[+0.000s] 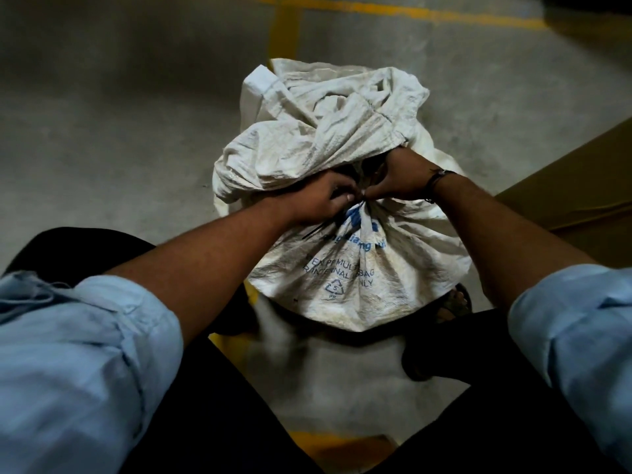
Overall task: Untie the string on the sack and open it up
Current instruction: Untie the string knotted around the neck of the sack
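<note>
A full white woven sack (345,278) with blue print stands on the concrete floor between my feet. Its neck is gathered tight, and the loose top fabric flops away from me. A thin dark string (316,229) is knotted round the neck, with a loose end trailing down to the left. My left hand (318,200) pinches the string at the knot from the left, fingers curled. From the right, my right hand (400,179) pinches at the same knot, its fingertips partly hidden under the folded fabric.
A brown cardboard box (574,186) lies flat at the right, close to the sack. Yellow painted lines (284,29) cross the grey floor beyond the sack and below it. My sandalled right foot (455,302) stands beside the sack's base.
</note>
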A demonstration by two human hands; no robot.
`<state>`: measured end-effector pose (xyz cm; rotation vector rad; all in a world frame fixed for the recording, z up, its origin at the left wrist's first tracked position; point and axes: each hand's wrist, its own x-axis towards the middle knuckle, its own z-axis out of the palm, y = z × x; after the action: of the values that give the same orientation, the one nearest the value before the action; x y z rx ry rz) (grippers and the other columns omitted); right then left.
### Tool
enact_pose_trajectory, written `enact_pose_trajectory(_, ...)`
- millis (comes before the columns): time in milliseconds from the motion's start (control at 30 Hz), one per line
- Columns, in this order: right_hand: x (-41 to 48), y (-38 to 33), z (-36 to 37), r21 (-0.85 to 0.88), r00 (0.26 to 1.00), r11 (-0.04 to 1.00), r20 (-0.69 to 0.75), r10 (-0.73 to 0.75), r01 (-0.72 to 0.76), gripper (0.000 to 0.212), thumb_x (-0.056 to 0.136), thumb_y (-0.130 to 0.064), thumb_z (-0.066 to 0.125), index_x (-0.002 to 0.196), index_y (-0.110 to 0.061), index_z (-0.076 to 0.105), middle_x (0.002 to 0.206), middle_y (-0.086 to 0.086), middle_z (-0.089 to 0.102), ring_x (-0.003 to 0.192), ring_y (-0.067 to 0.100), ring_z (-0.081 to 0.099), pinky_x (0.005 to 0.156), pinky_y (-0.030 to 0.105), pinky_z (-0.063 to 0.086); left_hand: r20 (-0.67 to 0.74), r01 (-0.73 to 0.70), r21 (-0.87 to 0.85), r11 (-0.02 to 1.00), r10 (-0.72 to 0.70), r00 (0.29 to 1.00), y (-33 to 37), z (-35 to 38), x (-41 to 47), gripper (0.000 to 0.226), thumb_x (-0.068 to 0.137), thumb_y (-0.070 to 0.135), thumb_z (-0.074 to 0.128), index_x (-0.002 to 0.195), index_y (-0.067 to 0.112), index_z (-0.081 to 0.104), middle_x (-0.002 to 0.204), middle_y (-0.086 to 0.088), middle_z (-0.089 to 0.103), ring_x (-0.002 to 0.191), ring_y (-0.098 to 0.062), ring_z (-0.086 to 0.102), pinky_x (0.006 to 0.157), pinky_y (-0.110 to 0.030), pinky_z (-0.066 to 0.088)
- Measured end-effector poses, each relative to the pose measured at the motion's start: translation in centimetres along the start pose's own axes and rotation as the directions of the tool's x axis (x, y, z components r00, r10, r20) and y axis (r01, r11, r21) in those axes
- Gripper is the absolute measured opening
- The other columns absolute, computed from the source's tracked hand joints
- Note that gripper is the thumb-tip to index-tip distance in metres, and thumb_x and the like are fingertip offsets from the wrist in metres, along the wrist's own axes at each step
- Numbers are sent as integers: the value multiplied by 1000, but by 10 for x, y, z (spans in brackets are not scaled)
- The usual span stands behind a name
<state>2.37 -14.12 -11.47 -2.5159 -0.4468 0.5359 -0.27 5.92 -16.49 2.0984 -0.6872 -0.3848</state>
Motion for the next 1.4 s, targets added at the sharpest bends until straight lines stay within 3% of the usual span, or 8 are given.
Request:
enact_pose_trajectory(167, 0, 3, 4, -9, 1000, 1000, -13, -7, 7, 63, 68, -31, 87, 122, -10, 62, 108, 7, 69, 100, 25, 64, 85, 37, 52, 6, 52, -35, 998, -52, 999, -2, 2, 1, 25, 86, 14, 53, 96, -1, 71, 87, -17, 70, 80, -16, 56, 72, -29, 44)
enact_pose_trajectory(267, 0, 13, 2, -65, 996, 998, -89, 11, -17, 43, 72, -15, 81, 111, -3, 67, 106, 16, 69, 98, 31, 64, 79, 32, 48, 29, 62, -59, 996, -60, 998, -1, 3, 1, 21, 90, 6, 53, 99, -4, 69, 91, -9, 68, 84, -10, 58, 75, -12, 43)
enact_pose_trajectory(367, 2, 18, -4, 3, 998, 998, -24, 65, -65, 26, 72, -14, 80, 96, -6, 71, 89, 8, 70, 83, 24, 66, 71, 30, 48, 28, 61, -70, 996, -59, 998, -2, 1, 1, 18, 93, 0, 54, 101, -5, 69, 93, -6, 68, 80, 1, 57, 75, -4, 40)
enact_pose_trajectory(533, 3, 15, -2, 10, 999, 1000, 49, 5, -6, 43, 62, -40, 85, 92, -13, 70, 89, 2, 71, 79, 17, 64, 70, 32, 49, -2, 103, -167, 981, -105, 994, 0, 2, 1, 29, 93, 28, 64, 86, 1, 70, 81, -12, 67, 78, -6, 56, 72, -27, 45)
enact_pose_trajectory(700, 5, 13, -2, 5, 1000, 1000, 31, 2, -2, 43, 65, -33, 88, 96, -10, 70, 94, 4, 71, 85, 21, 65, 77, 38, 52, 26, 185, -250, 951, -184, 983, -2, 4, 2, 14, 86, 6, 73, 78, 11, 62, 76, -1, 63, 65, 7, 54, 68, -13, 45)
enact_pose_trajectory(967, 5, 8, 0, 7, 1000, 1000, 28, -8, 8, 41, 65, -51, 86, 82, -19, 68, 80, -4, 67, 73, 14, 60, 59, 23, 40, 142, 311, -326, 893, -279, 950, -4, -4, 9, 25, 76, -1, 71, 62, 13, 56, 55, 12, 57, 52, 5, 49, 55, -15, 39)
enact_pose_trajectory(1167, 10, 7, 0, -55, 999, 998, 19, 42, -41, 62, 54, -68, 82, 82, -15, 69, 80, 4, 71, 75, 22, 65, 69, 40, 51, 159, 349, -292, 890, -315, 936, -9, -7, 11, 29, 77, -6, 72, 60, 13, 56, 48, 13, 53, 47, 2, 44, 49, -17, 35)
enact_pose_trajectory(1400, 13, 0, 2, -142, 999, 990, 29, 20, -16, 50, 66, -51, 83, 86, -7, 70, 83, 12, 71, 77, 27, 63, 67, 38, 49, 152, 347, -268, 899, -316, 936, -7, -8, 11, 30, 79, -8, 70, 61, 13, 57, 48, 13, 52, 48, 3, 44, 51, -17, 35)
